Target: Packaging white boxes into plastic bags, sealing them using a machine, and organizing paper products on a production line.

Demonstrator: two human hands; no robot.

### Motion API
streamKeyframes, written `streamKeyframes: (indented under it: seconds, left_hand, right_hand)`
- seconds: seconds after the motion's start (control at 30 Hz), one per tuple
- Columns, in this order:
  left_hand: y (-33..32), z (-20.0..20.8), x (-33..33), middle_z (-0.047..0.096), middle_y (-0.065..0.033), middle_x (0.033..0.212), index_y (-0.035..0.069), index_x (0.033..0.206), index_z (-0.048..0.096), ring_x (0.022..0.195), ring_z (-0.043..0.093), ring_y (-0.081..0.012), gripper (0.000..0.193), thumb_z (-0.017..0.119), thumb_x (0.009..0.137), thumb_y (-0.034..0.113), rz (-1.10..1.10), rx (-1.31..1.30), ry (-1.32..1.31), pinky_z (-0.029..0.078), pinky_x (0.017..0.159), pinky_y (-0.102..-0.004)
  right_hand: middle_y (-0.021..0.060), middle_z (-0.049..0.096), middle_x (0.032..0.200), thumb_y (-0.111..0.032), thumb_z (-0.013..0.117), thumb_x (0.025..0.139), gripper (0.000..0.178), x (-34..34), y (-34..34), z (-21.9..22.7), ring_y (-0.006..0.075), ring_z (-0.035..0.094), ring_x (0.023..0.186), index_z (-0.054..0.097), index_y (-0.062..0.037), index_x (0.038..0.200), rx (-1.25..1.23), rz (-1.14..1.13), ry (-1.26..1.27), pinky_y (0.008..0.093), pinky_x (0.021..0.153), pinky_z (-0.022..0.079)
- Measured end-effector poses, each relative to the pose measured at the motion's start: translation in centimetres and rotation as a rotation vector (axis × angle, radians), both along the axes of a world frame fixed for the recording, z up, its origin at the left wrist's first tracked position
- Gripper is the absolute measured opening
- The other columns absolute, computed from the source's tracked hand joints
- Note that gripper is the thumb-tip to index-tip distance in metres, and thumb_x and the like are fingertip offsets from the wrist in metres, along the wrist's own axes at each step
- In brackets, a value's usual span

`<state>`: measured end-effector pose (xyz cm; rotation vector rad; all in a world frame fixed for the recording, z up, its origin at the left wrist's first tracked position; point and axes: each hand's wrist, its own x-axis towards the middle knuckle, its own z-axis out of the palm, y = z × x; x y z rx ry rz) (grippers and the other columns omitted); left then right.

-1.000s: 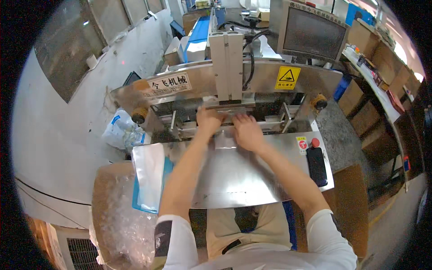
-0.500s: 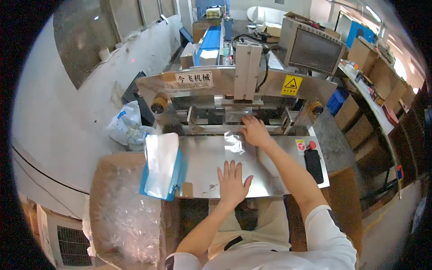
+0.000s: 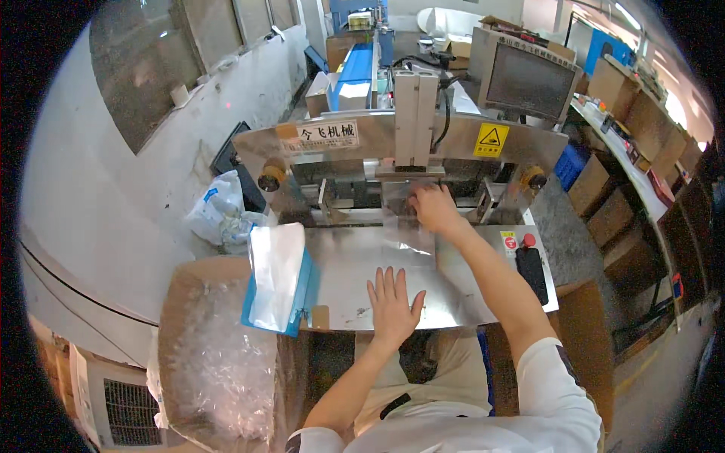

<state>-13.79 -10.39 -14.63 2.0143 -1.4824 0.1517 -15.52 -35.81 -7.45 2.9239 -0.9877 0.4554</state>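
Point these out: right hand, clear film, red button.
Right hand [image 3: 438,209]: head view, on the back of the hand.
Clear film [image 3: 408,232]: head view, on its middle, below the fingertips.
Red button [image 3: 528,240]: head view, on its cap.

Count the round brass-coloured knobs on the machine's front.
2: left knob below the left end of the metal panel; right knob below its right end, right of the right hand. Others may be hidden.
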Motion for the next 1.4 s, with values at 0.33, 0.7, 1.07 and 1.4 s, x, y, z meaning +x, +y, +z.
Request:
streamKeyframes:
  seconds: [0.33, 0.7, 1.07, 1.4]
  left_hand:
    - [0.2, 1.0, -0.1, 0.029, -0.0329, 0.148, -0.008, 0.144, 0.029, 0.14, 0.023, -0.0508, 0.081, 0.066, 0.09, 0.04, 0.06, -0.141, 0.119, 0.018, 0.112, -0.0644]
    - [0.5, 0.0, 0.3, 0.028, -0.0332, 0.149, -0.009, 0.145, 0.026, 0.141, 0.022, -0.0511, 0.081, 0.063, 0.092, 0.04, 0.079, -0.135, 0.115, 0.017, 0.114, -0.0624]
    - [-0.8, 0.7, 1.2, 0.031, -0.0338, 0.148, -0.011, 0.146, 0.024, 0.14, 0.026, -0.0486, 0.079, 0.059, 0.095, 0.037, 0.046, -0.22, 0.421, 0.02, 0.117, -0.0511]
    - [-8.6, 2.6, 8.1, 0.042, -0.0313, 0.145, -0.013, 0.144, 0.034, 0.135, 0.042, -0.0393, 0.086, 0.055, 0.094, 0.054, 0.136, -0.094, 0.92, 0.03, 0.114, -0.0394]
  right_hand:
    - [0.022, 0.067, 0.111, -0.029, 0.052, 0.096, 0.039, 0.6, -3.1, -0.1, 0.0393, 0.057, 0.117, 0.057, -0.004, 0.125, 0.055, -0.023, 0.142, 0.0576, 0.099, 0.041]
    - [0.0304, 0.051, 0.136, -0.023, 0.051, 0.098, 0.05, -6.3, 2.6, -0.6, 0.0456, 0.045, 0.13, 0.044, 0.0036, 0.139, 0.194, 0.039, -0.476, 0.0513, 0.11, 0.034]
    - [0.0227, 0.05, 0.142, -0.022, 0.052, 0.1, 0.061, -14.1, 7.9, -3.4, 0.0358, 0.048, 0.134, 0.027, -0.0023, 0.152, 0.603, 0.007, -0.602, 0.0384, 0.109, 0.037]
    - [0.0187, 0.045, 0.148, -0.033, 0.057, 0.099, 0.065, -9.4, 7.8, -3.9, 0.0282, 0.047, 0.133, 0.032, -0.0021, 0.151, 1.082, -0.06, -0.756, 0.0355, 0.109, 0.038]
